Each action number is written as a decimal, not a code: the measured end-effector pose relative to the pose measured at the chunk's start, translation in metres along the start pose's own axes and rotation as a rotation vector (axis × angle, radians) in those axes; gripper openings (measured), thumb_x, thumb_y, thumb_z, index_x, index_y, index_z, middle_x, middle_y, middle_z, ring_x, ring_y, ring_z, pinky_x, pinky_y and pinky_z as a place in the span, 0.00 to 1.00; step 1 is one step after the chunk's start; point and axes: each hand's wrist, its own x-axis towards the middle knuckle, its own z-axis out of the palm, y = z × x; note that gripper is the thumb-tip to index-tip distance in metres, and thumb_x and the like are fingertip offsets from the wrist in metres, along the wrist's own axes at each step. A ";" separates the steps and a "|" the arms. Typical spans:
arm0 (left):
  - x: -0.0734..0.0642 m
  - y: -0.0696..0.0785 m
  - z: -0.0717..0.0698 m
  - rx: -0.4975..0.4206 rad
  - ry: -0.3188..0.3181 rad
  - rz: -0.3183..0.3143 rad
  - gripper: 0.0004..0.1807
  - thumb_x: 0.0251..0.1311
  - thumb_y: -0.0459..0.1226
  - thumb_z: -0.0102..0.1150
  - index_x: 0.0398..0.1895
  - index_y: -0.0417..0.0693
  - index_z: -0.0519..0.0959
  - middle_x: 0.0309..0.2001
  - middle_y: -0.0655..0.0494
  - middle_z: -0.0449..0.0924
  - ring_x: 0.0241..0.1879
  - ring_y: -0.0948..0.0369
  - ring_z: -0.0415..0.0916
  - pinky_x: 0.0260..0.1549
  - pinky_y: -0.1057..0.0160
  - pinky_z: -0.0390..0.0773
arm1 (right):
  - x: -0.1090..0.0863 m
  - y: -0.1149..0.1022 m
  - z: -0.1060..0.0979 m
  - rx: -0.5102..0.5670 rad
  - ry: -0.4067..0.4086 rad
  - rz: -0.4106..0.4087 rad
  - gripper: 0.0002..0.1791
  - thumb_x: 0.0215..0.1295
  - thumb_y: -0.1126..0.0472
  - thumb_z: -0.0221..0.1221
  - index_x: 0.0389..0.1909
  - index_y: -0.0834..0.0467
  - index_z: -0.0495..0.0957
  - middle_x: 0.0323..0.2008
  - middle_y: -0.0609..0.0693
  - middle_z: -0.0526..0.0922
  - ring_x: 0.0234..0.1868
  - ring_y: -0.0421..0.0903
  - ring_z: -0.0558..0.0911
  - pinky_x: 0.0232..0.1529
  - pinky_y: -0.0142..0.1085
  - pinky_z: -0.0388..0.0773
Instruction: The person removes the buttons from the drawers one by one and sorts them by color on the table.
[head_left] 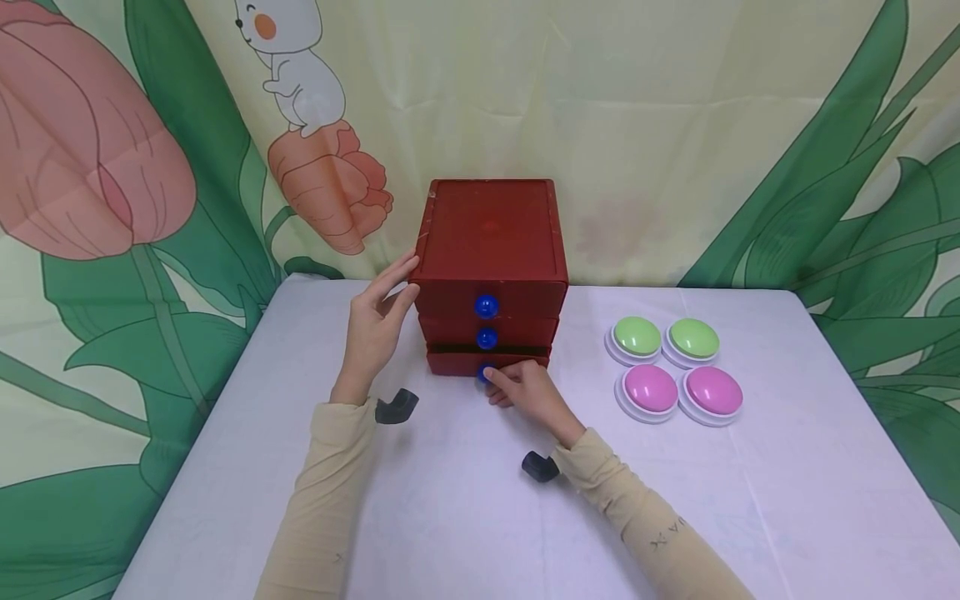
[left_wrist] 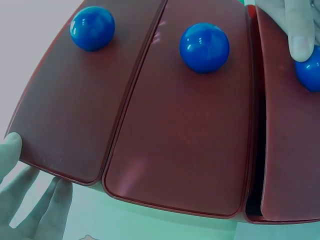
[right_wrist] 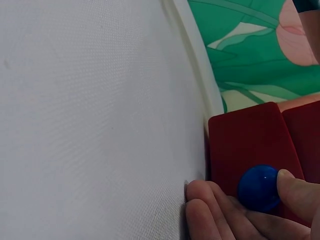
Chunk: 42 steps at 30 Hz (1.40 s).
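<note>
A dark red chest of three drawers (head_left: pixel 491 233) stands at the back of the table, a round blue knob on each drawer front. The bottom drawer (left_wrist: pixel 292 150) sticks out a little, with a dark gap along its upper edge. My right hand (head_left: pixel 531 392) pinches the bottom blue knob (right_wrist: pixel 258 188) between thumb and fingers. My left hand (head_left: pixel 377 325) rests against the chest's left side, fingers extended, thumb by the front edge of the top drawer (left_wrist: pixel 65 110). The middle drawer (left_wrist: pixel 180 130) sits flush in its frame.
Two green buttons (head_left: pixel 637 336) and two pink buttons (head_left: pixel 650 389) on white bases lie to the right of the chest. Dark wrist cameras (head_left: pixel 396 407) show beside both sleeves. A printed curtain (head_left: pixel 637 167) hangs right behind the table.
</note>
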 end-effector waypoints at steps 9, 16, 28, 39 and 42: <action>0.000 0.001 0.000 -0.003 0.000 0.005 0.23 0.67 0.26 0.55 0.65 0.33 0.72 0.69 0.45 0.70 0.69 0.55 0.67 0.62 0.63 0.75 | 0.007 0.001 -0.001 -0.005 0.031 0.010 0.21 0.72 0.51 0.58 0.32 0.66 0.87 0.28 0.56 0.88 0.28 0.47 0.88 0.33 0.36 0.86; 0.000 0.001 0.000 0.004 -0.001 -0.002 0.23 0.68 0.27 0.55 0.66 0.34 0.72 0.69 0.47 0.70 0.69 0.55 0.67 0.62 0.63 0.75 | 0.011 0.001 -0.002 0.022 0.041 0.012 0.21 0.71 0.52 0.59 0.32 0.66 0.86 0.28 0.57 0.88 0.28 0.47 0.88 0.33 0.36 0.87; -0.001 -0.002 0.002 0.018 0.019 0.010 0.23 0.68 0.28 0.56 0.66 0.34 0.72 0.69 0.47 0.70 0.67 0.56 0.69 0.61 0.65 0.76 | 0.015 0.003 -0.001 0.035 0.060 0.022 0.20 0.71 0.51 0.59 0.34 0.66 0.86 0.29 0.56 0.88 0.28 0.47 0.88 0.34 0.36 0.87; -0.004 0.005 0.004 0.061 0.046 0.035 0.22 0.68 0.28 0.56 0.65 0.34 0.73 0.68 0.44 0.71 0.64 0.53 0.72 0.61 0.51 0.76 | 0.009 0.003 0.001 -0.027 0.134 -0.007 0.18 0.69 0.51 0.61 0.35 0.64 0.87 0.29 0.54 0.88 0.27 0.45 0.86 0.32 0.35 0.85; -0.005 0.009 0.004 0.084 0.059 0.049 0.21 0.68 0.27 0.56 0.64 0.33 0.74 0.67 0.42 0.72 0.63 0.53 0.74 0.59 0.50 0.77 | 0.004 0.001 -0.003 -0.063 0.140 -0.043 0.18 0.70 0.51 0.61 0.37 0.63 0.86 0.30 0.54 0.88 0.28 0.46 0.86 0.31 0.34 0.84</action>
